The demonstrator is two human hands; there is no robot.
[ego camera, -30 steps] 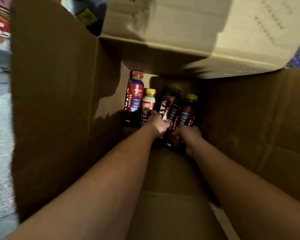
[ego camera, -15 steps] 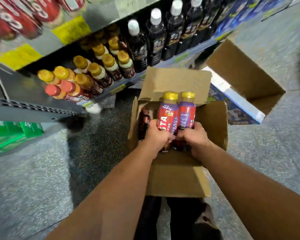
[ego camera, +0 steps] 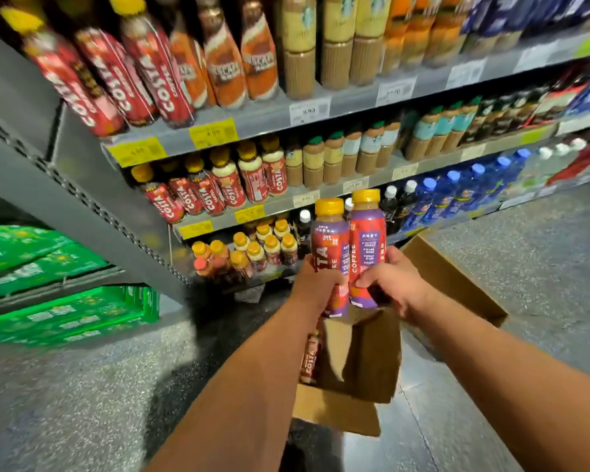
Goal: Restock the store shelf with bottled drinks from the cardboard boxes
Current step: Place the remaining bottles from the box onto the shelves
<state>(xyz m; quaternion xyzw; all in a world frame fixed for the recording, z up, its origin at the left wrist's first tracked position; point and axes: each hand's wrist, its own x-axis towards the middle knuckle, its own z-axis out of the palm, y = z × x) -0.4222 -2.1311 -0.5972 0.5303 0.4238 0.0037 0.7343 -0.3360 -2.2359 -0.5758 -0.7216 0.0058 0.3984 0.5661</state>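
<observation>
I hold two yellow-capped Costa coffee bottles upright, side by side, above an open cardboard box [ego camera: 361, 366] on the floor. My left hand [ego camera: 315, 284] grips the left bottle [ego camera: 329, 243] around its lower half. My right hand [ego camera: 394, 281] grips the right bottle [ego camera: 367, 240] low down. One more Costa bottle [ego camera: 310, 362] shows inside the box at its left wall. The bottom shelf [ego camera: 249, 282] ahead carries several similar yellow-capped bottles [ego camera: 252, 252].
Grey shelving [ego camera: 276, 117] holds rows of Costa, Nescafe and Starbucks bottles above, dark and blue bottles [ego camera: 457, 195] to the right. Green crates [ego camera: 65, 315] are stacked low at the left. A box flap [ego camera: 457, 277] sticks out to the right over speckled floor [ego camera: 542, 253].
Both hands have lifted the two bottles out of the box and up toward the shelves. My view has risen from inside the box to the shelving.
</observation>
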